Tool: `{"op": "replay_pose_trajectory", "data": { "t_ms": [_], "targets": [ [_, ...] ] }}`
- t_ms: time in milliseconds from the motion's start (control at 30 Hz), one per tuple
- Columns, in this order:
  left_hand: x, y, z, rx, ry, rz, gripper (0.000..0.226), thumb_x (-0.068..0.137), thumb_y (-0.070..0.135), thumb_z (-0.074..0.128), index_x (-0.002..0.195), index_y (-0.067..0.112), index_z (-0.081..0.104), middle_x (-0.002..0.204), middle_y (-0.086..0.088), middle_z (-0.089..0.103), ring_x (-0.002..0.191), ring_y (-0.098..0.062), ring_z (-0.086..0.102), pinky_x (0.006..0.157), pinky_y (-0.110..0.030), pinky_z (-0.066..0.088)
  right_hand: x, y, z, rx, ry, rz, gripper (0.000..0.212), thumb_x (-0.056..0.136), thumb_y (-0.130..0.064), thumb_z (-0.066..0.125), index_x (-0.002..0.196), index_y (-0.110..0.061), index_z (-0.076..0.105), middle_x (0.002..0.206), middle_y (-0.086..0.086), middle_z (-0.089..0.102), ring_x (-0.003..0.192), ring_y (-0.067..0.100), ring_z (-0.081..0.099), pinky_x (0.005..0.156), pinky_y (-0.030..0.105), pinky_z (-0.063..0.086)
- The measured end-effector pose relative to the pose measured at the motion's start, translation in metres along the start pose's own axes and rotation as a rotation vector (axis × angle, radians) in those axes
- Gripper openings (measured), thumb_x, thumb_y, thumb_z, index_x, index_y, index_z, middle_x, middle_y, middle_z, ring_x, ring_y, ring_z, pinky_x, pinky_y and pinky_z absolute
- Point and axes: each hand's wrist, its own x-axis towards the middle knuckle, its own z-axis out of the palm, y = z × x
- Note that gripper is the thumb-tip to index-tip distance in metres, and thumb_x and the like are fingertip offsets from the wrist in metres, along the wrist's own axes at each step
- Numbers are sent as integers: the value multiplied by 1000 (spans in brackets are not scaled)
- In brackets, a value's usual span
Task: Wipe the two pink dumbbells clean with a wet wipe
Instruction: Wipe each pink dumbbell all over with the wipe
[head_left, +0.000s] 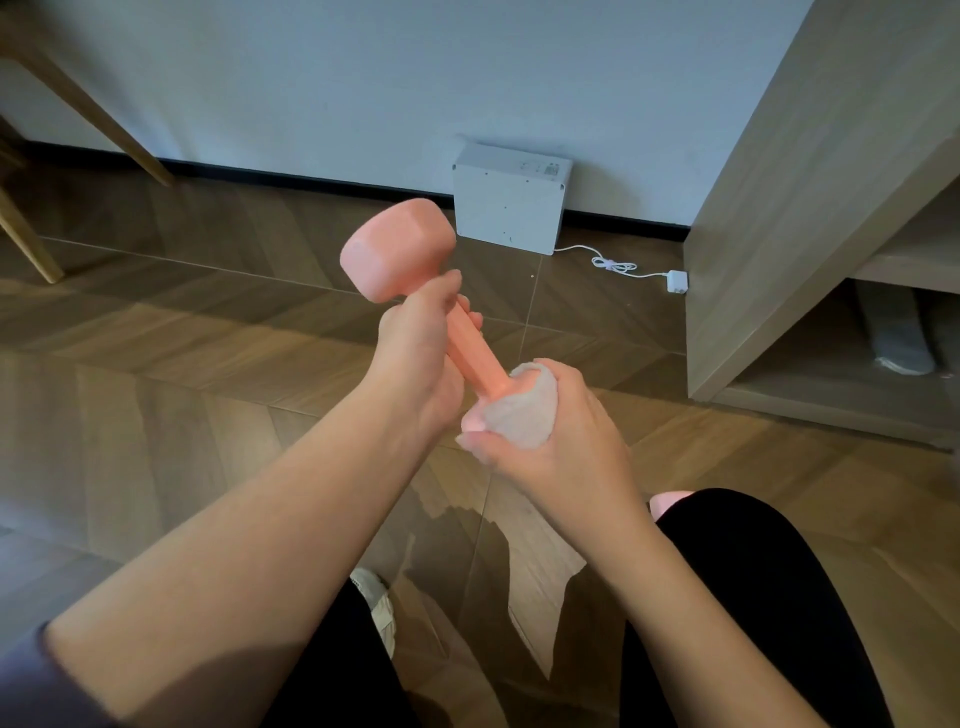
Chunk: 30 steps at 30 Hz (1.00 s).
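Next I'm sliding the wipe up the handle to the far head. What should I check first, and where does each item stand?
1. Left hand grips the dumbbell by its handle, just below the upper head: ok.
2. Right hand holds the wet wipe wrapped over the lower head: ok.
3. Handle between the two hands is bare for the wipe to travel: ok.
4. Upper head is uncovered and reachable: ok.
5. Wipe damp enough: cannot tell.
6. Second dumbbell within reach: only a pink edge shows, mostly hidden: cannot tell.
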Motion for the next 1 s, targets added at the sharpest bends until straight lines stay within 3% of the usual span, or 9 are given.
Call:
{"op": "replay_pose_trajectory", "data": {
  "t_ms": [67,133,200,367,500,633,767,867,1000],
  "targets": [
    [-1,-1,0,1,-45,-3,7,93,13,61,96,10,55,76,-2,52,71,-16,54,69,-30,45,3,-2,-4,75,-41,-47,38,60,-62,69,91,-64,47,100,-27,50,91,-2,54,64,38,58],
    [-2,0,2,4,-144,-31,5,93,10,60,90,11,57,74,-1,52,71,-16,53,72,-29,45,4,-1,-9,177,-66,-33,31,61,-51,69,84,-53,49,97,-26,52,89,-3,54,61,31,53],
    [-2,2,4,27,-260,-60,7,92,7,59,88,12,58,74,-1,54,69,-15,55,74,-29,47,6,7,-12,336,-103,60,41,58,-48,71,93,-33,58,84,-22,65,85,-1,60,67,28,51],
    [-5,6,9,100,-479,-105,7,92,18,60,87,16,56,75,-1,62,62,-15,58,61,-29,53,9,23,-17,797,-457,130,89,47,-56,87,121,-12,62,106,-2,71,100,9,67,86,26,54],
    [-8,4,14,139,-491,-118,32,94,21,56,64,22,43,46,7,36,36,-7,33,38,-19,34,9,19,-14,799,-613,113,89,53,-59,85,126,-14,59,113,3,70,108,14,65,93,29,52],
    [-11,1,13,192,-434,-18,32,94,18,56,67,20,39,46,6,32,36,-8,28,37,-20,29,7,19,-17,703,-613,82,45,71,-33,79,112,-31,60,97,-18,73,94,-2,68,76,14,52],
    [-12,-1,14,166,-348,75,31,92,17,59,67,19,41,46,6,36,37,-9,30,38,-21,30,6,11,-16,606,-509,-19,37,66,-33,79,95,-18,62,89,7,66,77,3,61,69,10,47],
    [-12,-5,15,156,-272,133,28,91,15,60,69,18,43,46,5,37,37,-10,31,39,-21,30,5,3,-9,507,-422,-89,26,72,-22,75,73,-12,51,63,1,46,61,0,42,54,16,35],
    [-8,-3,15,121,-179,173,27,90,15,61,70,17,43,46,5,38,37,-11,33,39,-21,32,-7,7,-6,460,-242,-59,40,73,-53,69,103,-29,57,93,-5,63,85,-1,60,75,21,52]
  ]
}}
